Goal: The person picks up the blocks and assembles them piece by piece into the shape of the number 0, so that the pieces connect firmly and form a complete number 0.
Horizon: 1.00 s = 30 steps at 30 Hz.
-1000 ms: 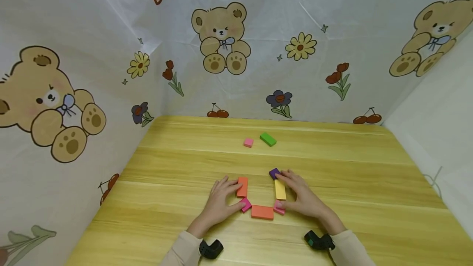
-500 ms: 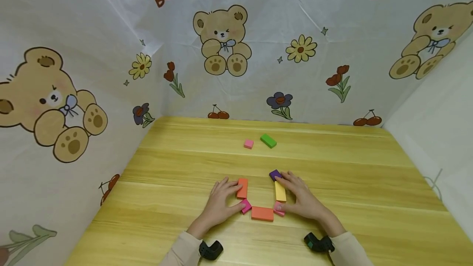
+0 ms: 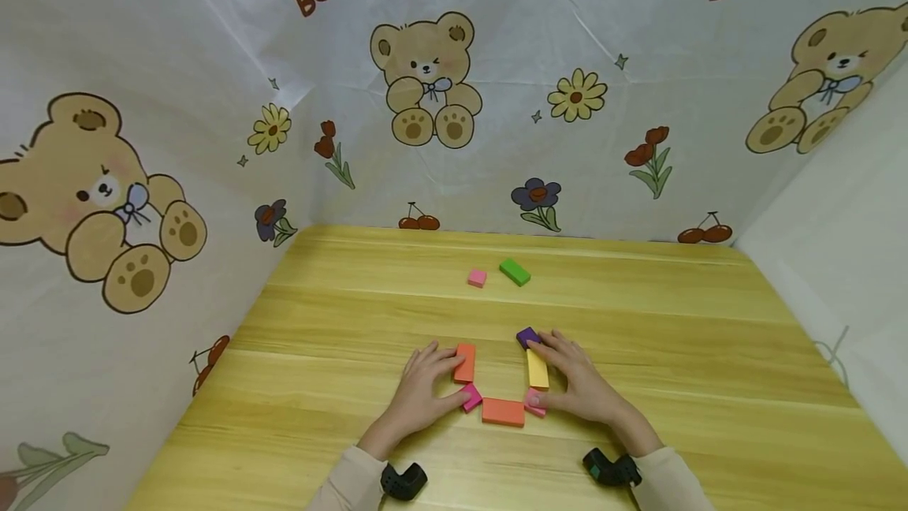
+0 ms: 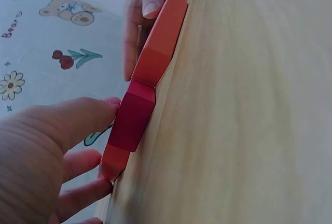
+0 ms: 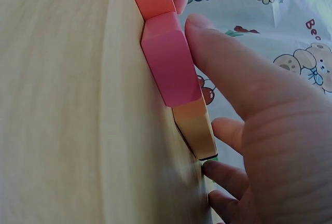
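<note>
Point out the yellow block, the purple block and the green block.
Yellow block (image 3: 537,371), head view, on its top face.
Purple block (image 3: 526,336), head view, on its top face.
Green block (image 3: 514,270), head view, on its top face.

Left hand (image 3: 418,391): left thumb (image 3: 452,403) at the near side of the grip, left fingers (image 3: 434,361) reaching to its far side; thumb and fingertips apart. Right hand (image 3: 587,386) much the same, mirrored: right thumb (image 3: 553,400) pointing inward, right fingers (image 3: 559,347) extended beyond it. Hands apart, thumbs toward each other. Behind the grips, left sleeve (image 3: 355,479) and right sleeve (image 3: 670,475), wider apart than the hands.
</note>
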Tool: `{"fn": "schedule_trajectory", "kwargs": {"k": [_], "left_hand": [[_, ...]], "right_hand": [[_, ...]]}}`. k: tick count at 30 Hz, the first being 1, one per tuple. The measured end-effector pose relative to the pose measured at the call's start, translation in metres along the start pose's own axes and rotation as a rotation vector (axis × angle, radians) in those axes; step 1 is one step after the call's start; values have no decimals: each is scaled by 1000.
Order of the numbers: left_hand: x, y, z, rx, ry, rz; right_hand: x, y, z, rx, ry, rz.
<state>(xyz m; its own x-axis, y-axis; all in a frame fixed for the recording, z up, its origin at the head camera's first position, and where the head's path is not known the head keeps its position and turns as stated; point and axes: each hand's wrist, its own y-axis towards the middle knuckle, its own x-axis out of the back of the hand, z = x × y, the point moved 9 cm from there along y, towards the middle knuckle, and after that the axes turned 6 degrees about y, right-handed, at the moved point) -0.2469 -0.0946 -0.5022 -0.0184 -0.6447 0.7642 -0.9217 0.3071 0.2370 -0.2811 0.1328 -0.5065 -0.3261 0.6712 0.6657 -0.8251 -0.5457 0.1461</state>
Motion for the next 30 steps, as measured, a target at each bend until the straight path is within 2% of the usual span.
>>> {"fn": "schedule_trajectory", "kwargs": {"k": [7, 11, 15, 22, 30], "left_hand": [[2, 1, 1, 12, -31, 9], [7, 7, 3, 60, -82, 37], [15, 19, 9, 119, -104, 64], [25, 55, 21, 198, -111, 100], [30, 111, 34, 206, -76, 63]], "right_hand": [[0, 0, 1, -3, -4, 1], [1, 0, 2, -6, -4, -4], [1, 0, 2, -5, -7, -8], [0, -3, 1, -7, -15, -10], [4, -2, 4, 2, -27, -18]]}}
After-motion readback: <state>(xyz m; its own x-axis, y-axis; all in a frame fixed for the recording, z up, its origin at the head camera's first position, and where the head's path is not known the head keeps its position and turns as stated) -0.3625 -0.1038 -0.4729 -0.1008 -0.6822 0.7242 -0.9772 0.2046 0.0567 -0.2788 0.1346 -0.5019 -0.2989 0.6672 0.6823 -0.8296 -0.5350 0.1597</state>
